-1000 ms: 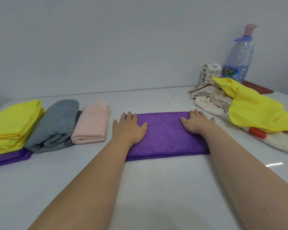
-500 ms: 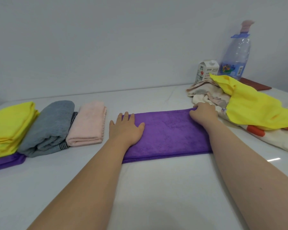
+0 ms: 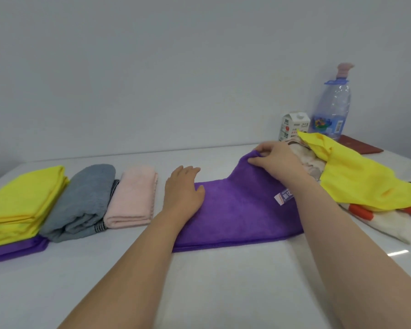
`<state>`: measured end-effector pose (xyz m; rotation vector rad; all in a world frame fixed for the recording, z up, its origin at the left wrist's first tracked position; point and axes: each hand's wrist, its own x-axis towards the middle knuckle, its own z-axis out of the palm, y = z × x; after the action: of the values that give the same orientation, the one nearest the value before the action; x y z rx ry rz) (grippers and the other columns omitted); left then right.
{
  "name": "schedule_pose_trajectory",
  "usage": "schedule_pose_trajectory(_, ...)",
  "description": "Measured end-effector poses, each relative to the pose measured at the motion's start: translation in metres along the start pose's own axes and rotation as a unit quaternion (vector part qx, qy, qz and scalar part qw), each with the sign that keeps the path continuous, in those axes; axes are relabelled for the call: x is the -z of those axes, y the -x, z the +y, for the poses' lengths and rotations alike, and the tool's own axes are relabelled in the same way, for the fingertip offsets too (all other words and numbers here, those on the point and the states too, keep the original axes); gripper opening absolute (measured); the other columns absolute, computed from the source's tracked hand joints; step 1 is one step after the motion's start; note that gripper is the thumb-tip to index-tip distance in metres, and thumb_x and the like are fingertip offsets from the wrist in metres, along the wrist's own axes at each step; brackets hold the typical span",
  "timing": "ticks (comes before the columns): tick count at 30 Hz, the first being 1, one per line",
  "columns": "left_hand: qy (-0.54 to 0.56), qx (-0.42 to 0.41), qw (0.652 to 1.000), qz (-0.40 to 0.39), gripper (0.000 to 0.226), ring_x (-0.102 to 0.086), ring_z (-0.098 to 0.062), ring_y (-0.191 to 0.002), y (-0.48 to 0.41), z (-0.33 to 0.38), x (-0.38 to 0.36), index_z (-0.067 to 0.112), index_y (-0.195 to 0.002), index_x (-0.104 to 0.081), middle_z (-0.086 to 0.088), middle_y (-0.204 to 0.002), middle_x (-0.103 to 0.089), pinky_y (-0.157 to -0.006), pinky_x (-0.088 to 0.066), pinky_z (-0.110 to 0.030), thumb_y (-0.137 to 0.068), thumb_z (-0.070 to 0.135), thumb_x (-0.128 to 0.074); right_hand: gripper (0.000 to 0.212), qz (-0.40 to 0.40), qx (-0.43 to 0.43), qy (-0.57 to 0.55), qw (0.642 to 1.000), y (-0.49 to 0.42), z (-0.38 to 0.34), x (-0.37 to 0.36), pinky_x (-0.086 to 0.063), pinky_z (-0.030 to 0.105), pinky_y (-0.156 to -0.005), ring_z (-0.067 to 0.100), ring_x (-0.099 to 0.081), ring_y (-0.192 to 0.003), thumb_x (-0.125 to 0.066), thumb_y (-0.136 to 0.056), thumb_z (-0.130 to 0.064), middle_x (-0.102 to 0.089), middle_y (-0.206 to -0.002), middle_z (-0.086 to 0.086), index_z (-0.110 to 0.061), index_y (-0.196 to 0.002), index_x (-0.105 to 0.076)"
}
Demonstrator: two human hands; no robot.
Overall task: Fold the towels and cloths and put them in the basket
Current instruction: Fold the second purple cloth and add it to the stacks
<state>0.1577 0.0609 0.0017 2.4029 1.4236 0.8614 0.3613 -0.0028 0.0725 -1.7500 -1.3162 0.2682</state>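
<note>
Right hand [image 3: 274,160]: thumb and curled fingers pinching the far right corner of the purple towel [image 3: 237,210], corner lifted off the desk [image 3: 223,281].

Left hand [image 3: 183,188]: flat, fingers straight, pressing the towel's left end down.

Purple towel: folded strip at mid-desk, long axis left to right, parallel to the near edge. Left end flat. Right end peaked upward and toward the far edge. White label [image 3: 281,198] showing on the raised part, just beside the right wrist.

Against one second ago: both hands then flat on the towel, whole strip flat. Against half a second ago: right hand then low at that same corner, now higher with the corner raised and the label exposed. Left hand unmoved on the left end.

Toward the left edge, in a row, folded: pink towel [image 3: 132,195], grey towel [image 3: 81,200], yellow towels [image 3: 22,203] stacked on a purple cloth [image 3: 14,249].

Toward the right edge, unfolded: yellow cloth [image 3: 356,176] draped over a cream heap with orange patches [image 3: 389,222].

At the far right corner: milk carton [image 3: 293,125], water bottle [image 3: 332,108], flat dark red item [image 3: 358,146].
</note>
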Motion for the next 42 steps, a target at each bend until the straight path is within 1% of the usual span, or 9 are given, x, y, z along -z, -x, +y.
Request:
schedule_pose_trajectory(4, 0.260, -0.018, 0.965, -0.014, 0.046, -0.045, -0.002, -0.125, -0.006, 0.027, 0.031, 0.025, -0.131, -0.053, 0.013, -0.132, -0.055, -0.102, -0.029, -0.014, -0.086, 0.014, -0.061, 0.014, -0.049, 0.040, -0.047, 0.997, 0.008, -0.035, 0.001, -0.043, 0.017, -0.056, 0.004, -0.054, -0.056, -0.074, -0.077, -0.011, -0.066, -0.067, -0.001, -0.021, -0.070, -0.066)
schedule_pose_trajectory(7, 0.314, -0.051, 0.948, -0.029, 0.037, -0.055, 0.007, -0.107, -0.005, 0.040, 0.047, 0.029, -0.120, -0.059, 0.016, -0.111, -0.066, -0.083, -0.035, 0.000, -0.085, 0.016, -0.064, 0.008, -0.058, 0.073, -0.061, 0.994, 0.017, -0.053, 0.005, -0.042, 0.012, -0.051, 0.003, -0.054, -0.055, -0.075, -0.076, -0.009, -0.066, -0.067, 0.000, -0.014, -0.073, -0.070)
schedule_pose_trajectory(11, 0.341, -0.058, 0.938, -0.010, 0.012, -0.061, 0.004, -0.085, -0.002, 0.049, 0.061, 0.024, -0.088, -0.070, 0.011, -0.089, -0.070, -0.085, -0.039, -0.010, -0.084, 0.014, -0.067, 0.005, -0.057, 0.087, -0.070, 0.992, 0.023, -0.062, 0.011, -0.042, 0.013, -0.050, 0.003, -0.054, -0.054, -0.075, -0.075, -0.009, -0.066, -0.066, 0.001, -0.010, -0.075, -0.071)
schedule_pose_trajectory(14, 0.359, -0.048, 0.932, -0.020, 0.014, -0.062, -0.005, -0.075, -0.001, 0.051, 0.061, 0.024, -0.075, -0.069, 0.008, -0.077, -0.070, -0.082, -0.047, -0.025, -0.084, 0.014, -0.068, 0.006, -0.061, 0.098, -0.069, 0.991, 0.025, -0.065, 0.011, -0.042, 0.014, -0.051, 0.002, -0.053, -0.055, -0.075, -0.075, -0.008, -0.066, -0.065, 0.000, -0.011, -0.074, -0.070)
schedule_pose_trajectory(21, 0.345, 0.002, 0.935, 0.079, 0.020, -0.052, -0.003, -0.059, -0.003, 0.049, 0.063, 0.021, -0.067, -0.064, 0.009, -0.064, -0.060, -0.060, -0.042, -0.017, -0.084, 0.011, -0.063, 0.024, -0.138, 0.041, 0.053, 0.988, 0.026, -0.058, 0.017, -0.047, 0.021, -0.060, 0.009, -0.060, -0.061, -0.069, -0.082, -0.039, -0.070, -0.071, 0.000, -0.015, -0.080, -0.073)
schedule_pose_trajectory(29, 0.352, -0.001, 0.935, 0.041, 0.017, -0.052, -0.007, -0.063, -0.004, 0.050, 0.068, 0.010, -0.079, -0.069, 0.004, -0.069, -0.062, -0.062, -0.042, -0.023, -0.088, 0.023, -0.063, 0.022, -0.139, 0.054, 0.068, 0.986, 0.027, -0.062, 0.013, -0.042, 0.027, -0.062, 0.014, -0.054, -0.063, -0.071, -0.082, -0.028, -0.068, -0.073, 0.012, -0.006, -0.078, -0.073)
schedule_pose_trajectory(36, 0.340, 0.027, 0.930, 0.139, 0.029, -0.045, -0.008, -0.059, -0.009, 0.043, 0.072, -0.002, -0.074, -0.062, -0.001, -0.065, -0.054, -0.055, -0.036, -0.022, -0.092, 0.021, -0.058, 0.034, -0.211, 0.012, 0.143, 0.967, 0.027, -0.053, 0.034, -0.044, 0.024, -0.062, 0.007, -0.058, -0.063, -0.073, -0.075, -0.049, -0.065, -0.064, -0.008, -0.016, -0.081, -0.074)
schedule_pose_trajectory(39, 0.338, 0.039, 0.925, 0.171, 0.032, -0.039, -0.010, -0.057, -0.011, 0.035, 0.071, -0.005, -0.072, -0.056, -0.002, -0.063, -0.047, -0.052, -0.031, -0.022, -0.092, 0.020, -0.056, 0.028, -0.240, -0.020, 0.180, 0.954, 0.023, -0.041, 0.041, -0.051, 0.029, -0.067, 0.013, -0.062, -0.063, -0.077, -0.072, -0.044, -0.068, -0.069, -0.003, -0.019, -0.086, -0.074)
schedule_pose_trajectory(42, 0.333, 0.048, 0.923, 0.186, 0.034, -0.036, -0.008, -0.054, -0.012, 0.031, 0.069, -0.004, -0.067, -0.051, -0.002, -0.060, -0.044, -0.050, -0.028, -0.020, -0.092, 0.019, -0.056, 0.014, -0.199, -0.039, 0.113, 0.973, 0.015, -0.033, 0.038, -0.047, 0.019, -0.056, 0.009, -0.053, -0.056, -0.078, -0.076, -0.023, -0.063, -0.065, 0.001, -0.013, -0.085, -0.072)
